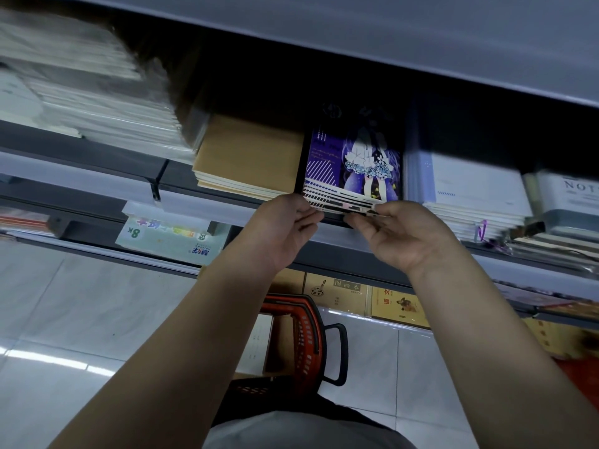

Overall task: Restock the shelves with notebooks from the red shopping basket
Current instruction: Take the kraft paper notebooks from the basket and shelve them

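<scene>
A purple illustrated notebook (pixel 351 163) lies on the grey shelf (pixel 181 186), between a brown stack and a white stack. My left hand (pixel 282 231) holds its near left corner, fingers curled at the edge. At the near right corner my right hand (pixel 395 238) pinches the same notebook. Down on the floor between my arms stands the red shopping basket (pixel 304 338) with its black handle; brown and white notebooks show inside it.
A brown notebook stack (pixel 246 157) sits left of the purple one, a white stack (pixel 470 189) right of it. More white pads (pixel 97 102) fill the far left. The upper shelf board (pixel 356 34) hangs close overhead. Lower shelves carry brown booklets (pixel 337 293) and a green pack (pixel 168 238).
</scene>
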Tool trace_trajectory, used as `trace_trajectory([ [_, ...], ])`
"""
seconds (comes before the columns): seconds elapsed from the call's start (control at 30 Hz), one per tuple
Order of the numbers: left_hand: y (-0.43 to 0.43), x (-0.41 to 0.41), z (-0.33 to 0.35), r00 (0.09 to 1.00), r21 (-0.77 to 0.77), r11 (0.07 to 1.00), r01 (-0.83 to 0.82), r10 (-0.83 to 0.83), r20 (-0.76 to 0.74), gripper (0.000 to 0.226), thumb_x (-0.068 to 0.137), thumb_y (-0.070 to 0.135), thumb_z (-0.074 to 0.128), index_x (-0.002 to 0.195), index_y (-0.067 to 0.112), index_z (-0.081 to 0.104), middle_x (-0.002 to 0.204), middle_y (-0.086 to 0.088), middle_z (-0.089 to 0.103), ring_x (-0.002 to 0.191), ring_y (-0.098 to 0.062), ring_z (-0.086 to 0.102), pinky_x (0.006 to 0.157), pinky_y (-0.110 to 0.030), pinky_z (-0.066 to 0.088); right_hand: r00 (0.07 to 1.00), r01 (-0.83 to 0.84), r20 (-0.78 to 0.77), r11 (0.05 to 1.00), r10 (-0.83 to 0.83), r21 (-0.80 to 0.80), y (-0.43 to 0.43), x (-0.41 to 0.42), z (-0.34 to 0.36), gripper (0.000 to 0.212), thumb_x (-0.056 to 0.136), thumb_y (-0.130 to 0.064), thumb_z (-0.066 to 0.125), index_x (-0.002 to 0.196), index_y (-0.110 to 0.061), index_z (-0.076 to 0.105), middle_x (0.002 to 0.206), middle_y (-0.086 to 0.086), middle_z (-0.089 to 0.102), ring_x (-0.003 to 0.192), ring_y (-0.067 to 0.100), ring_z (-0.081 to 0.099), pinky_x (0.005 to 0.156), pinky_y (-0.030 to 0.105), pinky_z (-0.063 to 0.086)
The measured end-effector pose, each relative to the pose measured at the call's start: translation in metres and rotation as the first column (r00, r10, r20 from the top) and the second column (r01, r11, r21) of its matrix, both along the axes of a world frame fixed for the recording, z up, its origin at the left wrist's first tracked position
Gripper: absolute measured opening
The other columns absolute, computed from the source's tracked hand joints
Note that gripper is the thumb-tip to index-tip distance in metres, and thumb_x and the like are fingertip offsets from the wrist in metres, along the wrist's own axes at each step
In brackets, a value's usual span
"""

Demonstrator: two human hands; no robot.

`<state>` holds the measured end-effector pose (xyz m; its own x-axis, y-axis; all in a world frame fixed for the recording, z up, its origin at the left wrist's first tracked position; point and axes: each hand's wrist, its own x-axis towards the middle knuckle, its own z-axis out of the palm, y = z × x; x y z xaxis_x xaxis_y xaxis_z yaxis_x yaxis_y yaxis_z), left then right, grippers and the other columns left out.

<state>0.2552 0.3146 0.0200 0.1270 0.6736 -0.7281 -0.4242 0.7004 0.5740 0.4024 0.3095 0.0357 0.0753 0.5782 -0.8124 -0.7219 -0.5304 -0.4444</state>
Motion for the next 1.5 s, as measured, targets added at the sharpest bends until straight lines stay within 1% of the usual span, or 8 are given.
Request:
trace_trajectory([
  [0.33,-0.008,-0.002,-0.003,1.0,0.033,0.999,-0.003,0.002,0.017,0.021,0.1,0.005,0.045,0.092,0.008,0.063,0.083,-0.004,0.071,0.088,-0.013,0.065,0.093,-0.028,0.049,0.999,-0.032,-0.031,0.999,0.033,0.026,0.002,-0.024,-0.008,0.027,0.098,0.006,0.041,0.122,0.013,0.05,0.123,0.032,0.058,0.114,0.037,0.06,0.094,0.031,0.052],
  [0.4,-0.009,-0.002,-0.004,1.0,0.043,0.999,0.007,-0.007,-0.007,0.021,0.1,0.006,0.046,0.089,0.01,0.063,0.078,-0.001,0.071,0.085,-0.011,0.064,0.09,-0.025,0.05,0.981,-0.044,0.194,0.995,0.026,0.09,-0.013,-0.017,-0.018,0.021,0.096,0.005,0.047,0.113,0.002,0.058,0.116,0.022,0.066,0.109,0.03,0.064,0.092,0.032,0.053],
  [0.5,-0.006,-0.002,-0.007,0.997,0.084,0.996,0.007,-0.001,-0.079,0.018,0.1,0.004,0.046,0.105,0.007,0.063,0.097,-0.005,0.068,0.103,-0.017,0.064,0.103,-0.029,0.044,0.672,-0.227,0.738,0.966,0.063,0.124,-0.033,-0.005,-0.021,0.025,0.093,0.004,0.053,0.097,-0.02,0.06,0.107,-0.001,0.068,0.096,0.0,0.063,0.093,0.017,0.049],
  [0.6,-0.006,0.001,-0.012,0.987,0.121,0.992,0.032,-0.012,-0.162,0.032,0.1,-0.001,0.042,0.131,-0.003,0.05,0.131,-0.02,0.058,0.13,-0.031,0.051,0.109,-0.037,0.04,0.581,-0.362,0.808,0.92,0.097,0.15,-0.036,-0.003,-0.026,0.038,0.091,0.012,0.035,0.109,-0.013,0.057,0.094,-0.012,0.059,0.072,-0.016,0.055,0.061,-0.002,0.038],
  [0.83,0.0,0.002,-0.01,0.955,0.15,0.951,0.271,-0.246,-0.163,0.034,0.104,0.0,0.033,0.136,0.004,0.045,0.111,-0.015,0.064,0.13,-0.033,0.051,0.073,-0.014,0.052,0.486,-0.384,0.859,0.922,0.162,0.043,-0.02,-0.007,-0.037,0.044,0.087,0.008,0.038,0.127,-0.009,0.048,0.092,-0.006,0.058,0.071,0.003,0.051,0.046,0.005,0.037],
  [1.03,-0.001,0.0,-0.026,0.899,0.195,0.926,0.323,-0.236,-0.368,0.03,0.101,0.001,0.041,0.123,0.016,0.055,0.092,-0.009,0.072,0.086,-0.016,0.072,0.069,-0.017,0.056,0.531,-0.277,0.822,0.959,0.204,-0.059,-0.001,-0.02,-0.044,0.059,0.066,-0.012,0.047,0.125,-0.011,0.044,0.127,0.012,0.053,0.106,0.033,0.059,0.091,0.049,0.054],
  [1.33,-0.012,0.009,-0.045,0.802,0.265,0.866,0.424,-0.223,-0.554,0.062,0.088,-0.003,0.054,0.133,0.033,0.032,0.107,-0.003,0.065,0.093,-0.024,0.069,0.077,-0.036,0.061,0.399,-0.326,0.904,0.945,0.152,-0.014,-0.006,-0.024,-0.057,0.051,0.069,-0.015,0.044,0.119,-0.013,0.051,0.125,0.01,0.055,0.084,0.033,0.067,0.075,0.048,0.058],
  [1.5,-0.015,0.009,-0.05,0.727,0.327,0.851,0.411,-0.09,-0.681,0.05,0.09,0.001,0.053,0.133,0.022,0.042,0.108,0.002,0.067,0.085,-0.011,0.067,0.067,-0.023,0.055,0.191,-0.405,0.981,0.913,0.046,0.036,-0.016,-0.011,-0.072,0.035,0.087,0.005,0.046,0.121,-0.002,0.053,0.118,0.013,0.059,0.1,0.022,0.058,0.072,0.01,0.037],
])
